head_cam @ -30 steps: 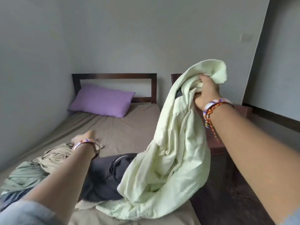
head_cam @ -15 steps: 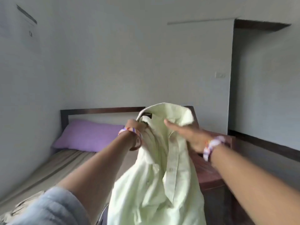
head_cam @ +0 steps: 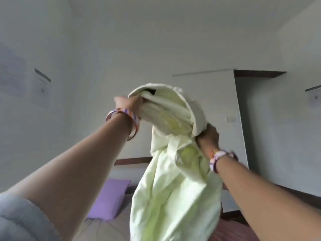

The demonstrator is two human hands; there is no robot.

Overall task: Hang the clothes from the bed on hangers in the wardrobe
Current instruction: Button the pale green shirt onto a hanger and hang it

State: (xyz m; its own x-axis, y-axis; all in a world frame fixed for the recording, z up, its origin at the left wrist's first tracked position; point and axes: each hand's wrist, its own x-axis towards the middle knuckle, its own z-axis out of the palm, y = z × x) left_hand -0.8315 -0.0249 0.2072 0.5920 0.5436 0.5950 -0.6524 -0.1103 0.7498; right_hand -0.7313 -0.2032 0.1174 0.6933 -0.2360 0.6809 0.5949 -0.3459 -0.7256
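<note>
Left hand (head_cam: 129, 102) and right hand (head_cam: 207, 136) each clench the pale green shirt (head_cam: 173, 180) near its collar; person should spread the shoulders before reaching for a hanger.

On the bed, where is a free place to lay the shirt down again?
Bare sheet shows in front of the purple pillow, left of the hanging pale green shirt. The shirt and both arms hide the rest of the bed.

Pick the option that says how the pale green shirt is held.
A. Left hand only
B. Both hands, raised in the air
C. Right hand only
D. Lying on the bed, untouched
B: the left hand grips the shirt near its collar and the right hand clutches the fabric lower down.
</note>
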